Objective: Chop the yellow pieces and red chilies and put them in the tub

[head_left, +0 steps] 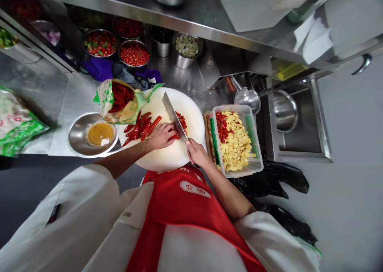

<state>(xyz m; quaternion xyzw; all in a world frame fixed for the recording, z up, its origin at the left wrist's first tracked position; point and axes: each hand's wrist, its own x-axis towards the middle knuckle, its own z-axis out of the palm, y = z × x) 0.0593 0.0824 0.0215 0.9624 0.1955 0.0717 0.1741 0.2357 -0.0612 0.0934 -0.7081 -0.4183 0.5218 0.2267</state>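
My right hand (196, 152) is closed round the handle of a cleaver (174, 115), whose blade stands over a round white cutting board (191, 108). On the board, my left hand (162, 136) presses on red chili peppers just left of the blade, its fingers bent together. Chopped chili pieces (182, 121) lie on the blade's right side. Several whole red chilies (140, 127) rest left of my left hand. An opened bag of red chilies (131, 114) leans over the board's upper left edge.
A steel bowl with brown liquid (77, 138) sits left of the board. To the right is a plastic tub (257, 160) of yellow pieces and chopped chilies. Bowls of cut vegetables (134, 55) stand behind, under a steel shelf (134, 17). A sink (323, 140) is far right.
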